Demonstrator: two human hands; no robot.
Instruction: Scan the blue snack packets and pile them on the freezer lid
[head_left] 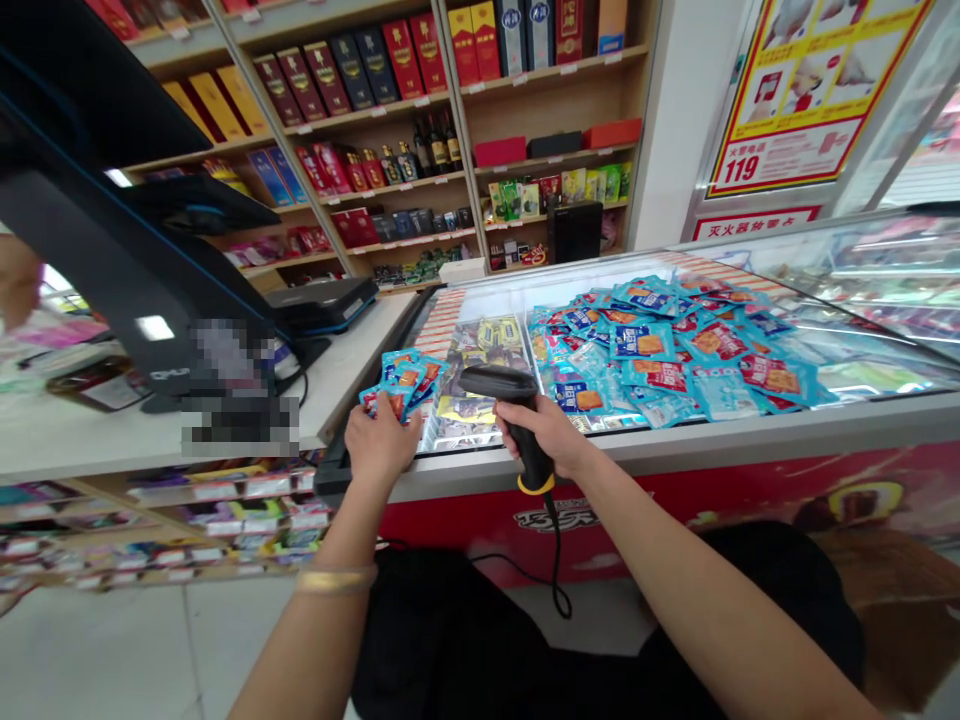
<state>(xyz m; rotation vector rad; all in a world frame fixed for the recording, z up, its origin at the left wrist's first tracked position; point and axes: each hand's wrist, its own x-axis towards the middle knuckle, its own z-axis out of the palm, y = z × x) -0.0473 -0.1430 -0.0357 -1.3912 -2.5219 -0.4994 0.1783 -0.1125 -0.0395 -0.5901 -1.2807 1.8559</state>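
Observation:
My right hand (551,432) is wrapped round the grip of a black barcode scanner (536,450) with a yellow ring at its base and a cable hanging down. The scanner's head points left, above the glass top of a display freezer. My left hand (379,440) is at the freezer's left end, its fingers closed on a blue and red snack packet (390,400). A few similar blue packets (409,372) lie under and just beyond those fingers. To the right of the scanner a large heap of the same snack packets (645,340) covers the glass.
On the left a white counter (330,385) carries a dark monitor stand (150,240) and a jar (97,380). Behind the freezer (480,460), shelves (450,180) hold boxes and bottles. Dark-clothed knees are close below the freezer's front edge.

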